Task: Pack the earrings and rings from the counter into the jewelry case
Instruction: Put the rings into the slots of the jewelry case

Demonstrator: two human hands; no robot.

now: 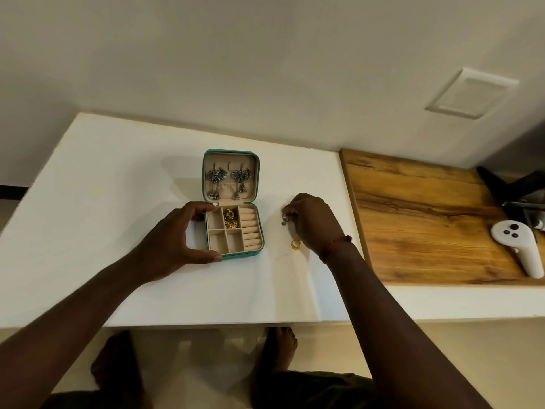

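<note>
Head view looks down on a white surface [147, 172] with a small green jewelry case [231, 202] lying open on it. Two dark dangly earrings [230, 183] already hang inside the lid, and a gold and green piece [230, 218] sits in one of the little boxes in the bottom half. The soft ring rolls [250, 230] on the case's right side look bare, so no ring seems packed yet. The left hand [177, 240] curls around the left edge of the case, thumb near the front corner and fingers [203, 208] on the back corner, holding it steady. The right hand [312, 222] is just to the right of the case, and its fingers are pinched shut on a small silver ring [284, 219], close above the surface. A gold ring [295, 244] lies on the surface just by that hand. I think the job is about half done: both rings need a place in the case.
</note>
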